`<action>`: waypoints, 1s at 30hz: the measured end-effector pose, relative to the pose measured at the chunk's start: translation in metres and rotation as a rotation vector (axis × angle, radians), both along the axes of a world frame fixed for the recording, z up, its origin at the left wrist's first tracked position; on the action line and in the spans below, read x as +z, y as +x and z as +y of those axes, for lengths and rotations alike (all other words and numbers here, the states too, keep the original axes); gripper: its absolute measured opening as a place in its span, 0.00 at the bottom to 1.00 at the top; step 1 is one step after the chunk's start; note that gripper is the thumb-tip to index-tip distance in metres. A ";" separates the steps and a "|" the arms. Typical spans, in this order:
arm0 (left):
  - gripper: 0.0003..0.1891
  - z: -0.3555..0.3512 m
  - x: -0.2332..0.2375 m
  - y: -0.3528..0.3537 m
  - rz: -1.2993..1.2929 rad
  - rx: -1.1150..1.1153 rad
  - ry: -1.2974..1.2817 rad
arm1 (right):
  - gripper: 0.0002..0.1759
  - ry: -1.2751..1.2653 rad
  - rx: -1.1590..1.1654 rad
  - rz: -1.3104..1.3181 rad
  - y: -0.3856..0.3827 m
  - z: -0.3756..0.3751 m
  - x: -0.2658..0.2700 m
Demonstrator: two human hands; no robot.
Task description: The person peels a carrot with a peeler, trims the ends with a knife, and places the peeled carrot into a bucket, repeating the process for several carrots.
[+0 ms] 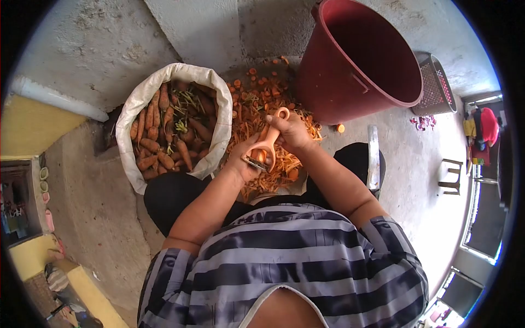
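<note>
Between my knees, my left hand [242, 162] is closed around a carrot [259, 155], which shows partly under the peeler. My right hand [293, 133] grips the handle of an orange peeler [268, 143], its ring end sticking up past the thumb. The peeler's blade lies over the carrot near my left fingers. Below both hands spreads a heap of carrot peelings [287, 169]. To the left stands an open white sack [129, 115] holding unpeeled carrots [165, 98], some with green tops.
A large dark red bucket [333, 82] stands at the upper right, with a grey perforated basket [436, 82] behind it. Cut carrot pieces [252, 71] lie by the wall. A metal blade-like object [373, 158] is beside my right knee. A stool [451, 176] stands far right.
</note>
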State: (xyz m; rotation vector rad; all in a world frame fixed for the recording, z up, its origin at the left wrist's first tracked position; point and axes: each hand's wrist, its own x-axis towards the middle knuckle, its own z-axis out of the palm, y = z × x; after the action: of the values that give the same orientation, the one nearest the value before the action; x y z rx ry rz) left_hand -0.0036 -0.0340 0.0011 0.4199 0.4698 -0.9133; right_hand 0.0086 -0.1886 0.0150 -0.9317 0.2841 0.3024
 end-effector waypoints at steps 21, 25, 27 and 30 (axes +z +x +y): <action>0.14 -0.010 0.033 -0.001 0.061 0.013 0.131 | 0.13 -0.072 -0.035 -0.050 -0.017 -0.009 0.021; 0.14 -0.001 -0.006 -0.006 -0.003 -0.101 0.094 | 0.14 -0.492 -0.330 0.140 0.028 -0.041 -0.007; 0.14 0.000 0.002 -0.008 -0.041 -0.083 0.014 | 0.14 -0.712 -0.541 0.100 0.052 -0.082 -0.038; 0.14 0.005 0.004 -0.003 -0.041 -0.064 -0.012 | 0.14 -0.401 -0.697 0.129 0.043 -0.100 -0.030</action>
State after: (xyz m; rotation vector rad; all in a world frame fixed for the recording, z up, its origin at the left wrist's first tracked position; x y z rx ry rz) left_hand -0.0068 -0.0288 0.0051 0.4443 0.4152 -0.9669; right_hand 0.0514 -0.2887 -0.0149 -1.1439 0.7830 -0.3520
